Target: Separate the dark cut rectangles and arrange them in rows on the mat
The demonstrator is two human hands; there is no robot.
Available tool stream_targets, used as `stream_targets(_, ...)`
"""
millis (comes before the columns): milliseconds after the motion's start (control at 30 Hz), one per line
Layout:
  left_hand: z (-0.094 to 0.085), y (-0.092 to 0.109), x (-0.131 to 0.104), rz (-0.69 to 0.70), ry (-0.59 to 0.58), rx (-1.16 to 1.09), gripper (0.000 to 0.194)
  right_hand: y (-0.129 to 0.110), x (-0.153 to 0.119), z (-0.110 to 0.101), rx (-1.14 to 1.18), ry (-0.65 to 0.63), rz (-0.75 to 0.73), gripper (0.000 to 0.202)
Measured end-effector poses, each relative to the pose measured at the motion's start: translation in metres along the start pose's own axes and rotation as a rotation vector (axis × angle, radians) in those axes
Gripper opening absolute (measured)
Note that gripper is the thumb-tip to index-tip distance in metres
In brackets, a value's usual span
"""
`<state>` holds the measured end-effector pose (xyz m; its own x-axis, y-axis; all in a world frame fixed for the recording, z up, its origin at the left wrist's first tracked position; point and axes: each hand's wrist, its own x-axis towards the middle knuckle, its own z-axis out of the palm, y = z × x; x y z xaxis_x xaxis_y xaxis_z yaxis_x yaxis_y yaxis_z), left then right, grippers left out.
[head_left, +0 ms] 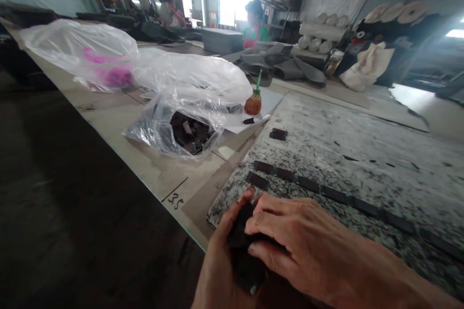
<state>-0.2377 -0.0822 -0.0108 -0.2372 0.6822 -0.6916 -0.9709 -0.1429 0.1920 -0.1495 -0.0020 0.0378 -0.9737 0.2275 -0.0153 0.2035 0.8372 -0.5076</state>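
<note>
My left hand [216,263] is wrapped around a dark bundle [244,268], which looks like a stack of small black pieces. Over it lies my right hand [308,236], its fingers bent and pressed against the bundle's side and top. What exactly the right fingertips pinch is partly hidden. Just beyond the fingertips, a single dark rectangular strip [257,180] lies on a stained white board [326,130]. Behind it a row of similar dark strips [308,184] runs end to end toward the right. A short pair of strips [278,133] sits farther back.
Left of the board, an open clear plastic bag [152,130] holds many dark pieces [192,133]. A small orange-brown bottle [253,104] with a green nozzle stands on white paper. Another bag [79,48] shows pink inside. The table's edge [152,193] drops off at left. Two people sit far back.
</note>
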Motion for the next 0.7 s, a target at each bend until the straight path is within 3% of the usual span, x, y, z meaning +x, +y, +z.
stream_targets(100, 0.004, -0.001, -0.001, 0.031, 0.01, 0.077, 0.023, 0.011, 0.001, -0.007, 0.146, 0.087, 0.024, 0.014)
stream_targets(233, 0.008, 0.005, -0.003, 0.061, 0.038, 0.121, 0.021, 0.048, -0.003, -0.02, 0.296, 0.299, 0.303, 0.017)
stream_targets(300, 0.007, 0.008, -0.003, 0.052, 0.013, 0.107, 0.019, 0.068, -0.006, -0.02, 0.314, 0.283, 0.418, 0.017)
stream_targets(400, 0.002, 0.01, -0.004, 0.052, -0.053, 0.115, 0.02, 0.085, -0.009, -0.013, 0.3, 0.223, 0.471, 0.017)
stream_targets(700, -0.003, 0.008, 0.0, 0.07, -0.074, 0.198, 0.029, 0.085, -0.01, -0.005, 0.176, 0.17, 0.486, 0.019)
